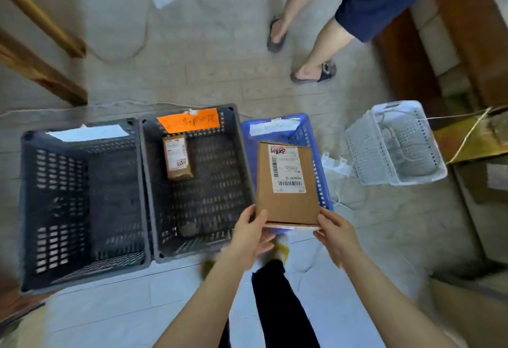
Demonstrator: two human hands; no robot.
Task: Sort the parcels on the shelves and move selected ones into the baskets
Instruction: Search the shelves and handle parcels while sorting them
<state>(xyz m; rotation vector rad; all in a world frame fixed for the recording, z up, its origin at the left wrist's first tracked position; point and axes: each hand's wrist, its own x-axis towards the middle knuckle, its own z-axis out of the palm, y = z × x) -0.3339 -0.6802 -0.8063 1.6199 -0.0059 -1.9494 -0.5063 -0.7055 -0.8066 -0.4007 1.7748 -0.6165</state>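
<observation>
— What are the hands doing?

— Both are holding a flat cardboard parcel point(287, 188) by its near edge. The left hand point(251, 233) is gripping the near left corner, thumb lying on top and fingers point(265, 241) curling beneath, so they are pinching the parcel. The right hand point(336, 233) is clasping the near right corner the same way, thumb on top.

— Where is the parcel sitting?

— It is hanging over the blue basket point(320, 171), covering most of its opening, label point(287, 167) facing up. Whether it is touching the rim, I cannot tell.

— And the other baskets?

— All are standing in a row on the tiled floor point(192, 78). The left dark basket point(30, 210) is carrying a white slip at its far rim. The middle dark basket point(242, 171), touching it, is wearing an orange tag point(188, 120) on its far wall, and a small brown parcel point(177, 158) is lying inside near that far wall. A white basket point(362, 152) is standing apart to the right of the blue one.

— Anyone else?

— A second person's legs point(324, 31) in sandals are standing on the floor beyond the baskets.
</observation>
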